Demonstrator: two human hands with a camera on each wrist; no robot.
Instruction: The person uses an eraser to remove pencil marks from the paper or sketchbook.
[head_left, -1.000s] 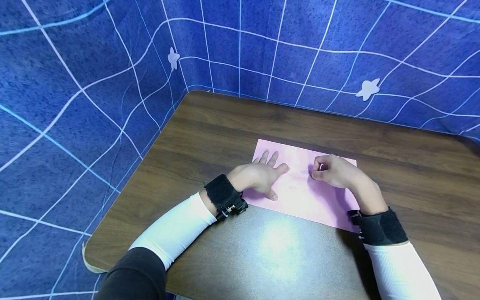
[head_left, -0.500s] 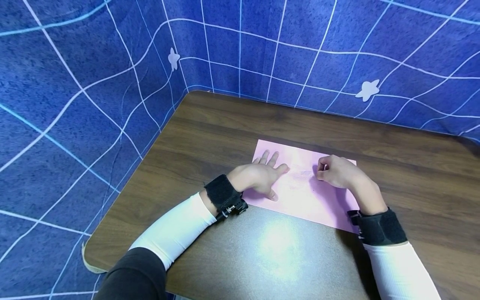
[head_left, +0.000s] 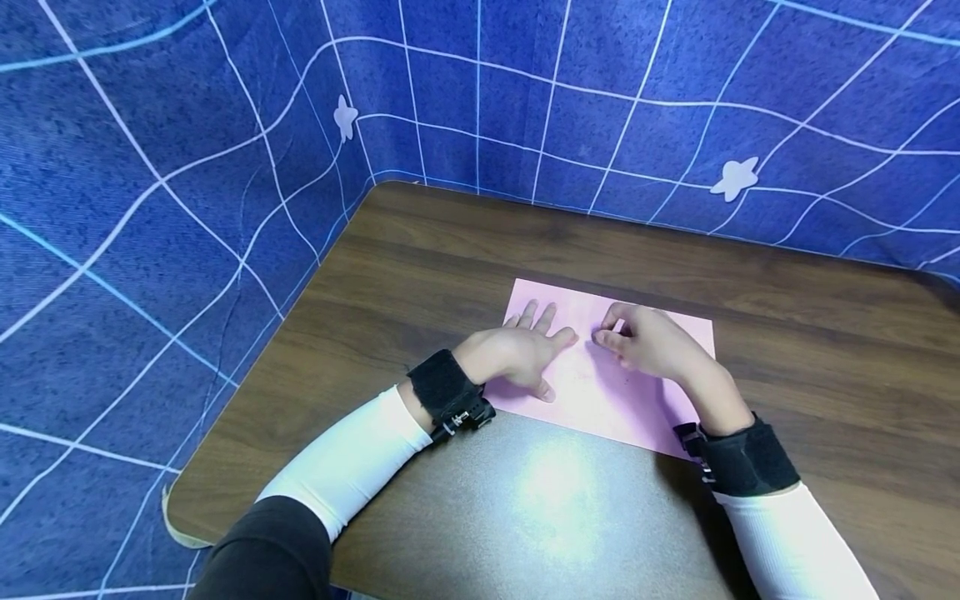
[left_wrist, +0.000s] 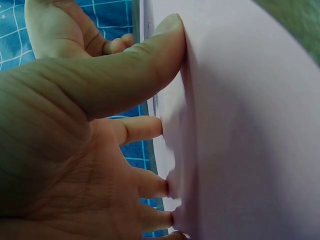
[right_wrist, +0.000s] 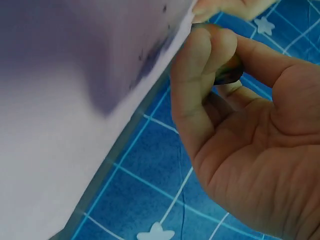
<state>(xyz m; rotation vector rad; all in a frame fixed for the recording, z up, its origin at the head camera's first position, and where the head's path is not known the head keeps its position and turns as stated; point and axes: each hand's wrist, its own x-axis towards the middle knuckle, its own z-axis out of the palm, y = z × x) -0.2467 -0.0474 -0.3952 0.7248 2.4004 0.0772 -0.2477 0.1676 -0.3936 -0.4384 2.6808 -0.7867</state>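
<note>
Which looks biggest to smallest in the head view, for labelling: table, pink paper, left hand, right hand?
1. table
2. pink paper
3. left hand and right hand: look alike, unranked.

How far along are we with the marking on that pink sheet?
Done: the pink paper lies flat on the table, and a faint purple smudge already shows on it. In hand: the left hand presses the sheet with spread fingers, while the right hand pinches a small dark piece at the paper. Left: most of the sheet is bare; how much more is wanted can't be told.
</note>
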